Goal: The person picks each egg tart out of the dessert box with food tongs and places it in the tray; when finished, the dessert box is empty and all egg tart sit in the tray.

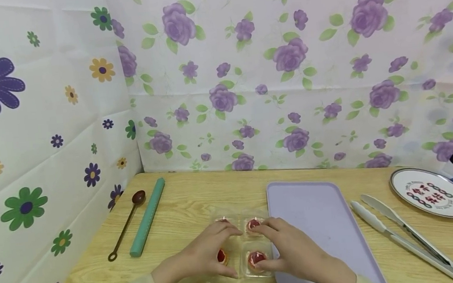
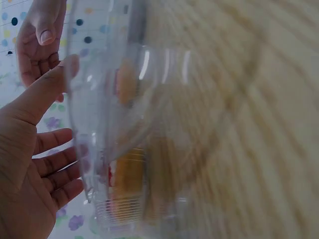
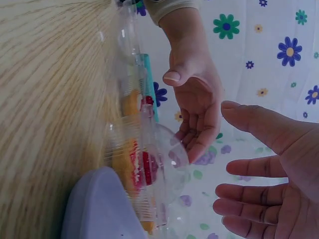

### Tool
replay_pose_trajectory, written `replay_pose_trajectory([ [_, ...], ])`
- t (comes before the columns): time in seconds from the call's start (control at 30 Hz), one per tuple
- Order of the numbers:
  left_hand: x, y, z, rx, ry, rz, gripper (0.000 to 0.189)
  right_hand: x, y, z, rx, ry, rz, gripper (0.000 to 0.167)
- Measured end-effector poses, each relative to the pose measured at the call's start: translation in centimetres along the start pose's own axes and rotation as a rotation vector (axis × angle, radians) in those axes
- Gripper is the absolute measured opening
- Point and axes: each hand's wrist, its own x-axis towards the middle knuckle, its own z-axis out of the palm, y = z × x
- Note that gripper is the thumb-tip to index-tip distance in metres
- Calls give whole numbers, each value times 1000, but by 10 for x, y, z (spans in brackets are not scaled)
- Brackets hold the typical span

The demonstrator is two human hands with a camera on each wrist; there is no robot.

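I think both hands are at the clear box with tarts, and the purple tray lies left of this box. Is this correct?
Not quite: in the head view, the purple tray lies right of the clear box with tarts, where the left hand and right hand are.

4 small tarts (image 1: 256, 259), topped in glossy red, sit in 2 rows of 2 inside a clear plastic container (image 1: 259, 274) lying flat on a wooden tabletop (image 1: 191, 198), just beside the left edge of a lilac tray (image 1: 314, 223). Golden shells and pale, ruffled cream show beneath the red toppings. The 2 tarts on the right show most plainly, in squarish compartments; the far left tart offers only a sliver of red. Fine ribs line the plastic, and a see-through dome (image 3: 174, 149) rises above; whether the container is fully closed cannot be told.
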Motion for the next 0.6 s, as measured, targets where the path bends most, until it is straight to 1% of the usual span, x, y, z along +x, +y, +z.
replay_pose_trajectory([
  [0.17, 2, 1, 7, 17, -23, -42, 87, 1, 1, 3, -13, -68, 40, 63],
  [0.3, 5, 3, 11, 34, -33, -56, 87, 3, 3, 6, -34, -115, 67, 67],
  [0.47, 7, 5, 16, 78, -39, -63, 86, 7, 6, 15, -65, -149, 69, 71],
  [0.6, 9, 5, 20, 102, -34, -67, 84, 10, 8, 21, -94, -164, 49, 73],
])
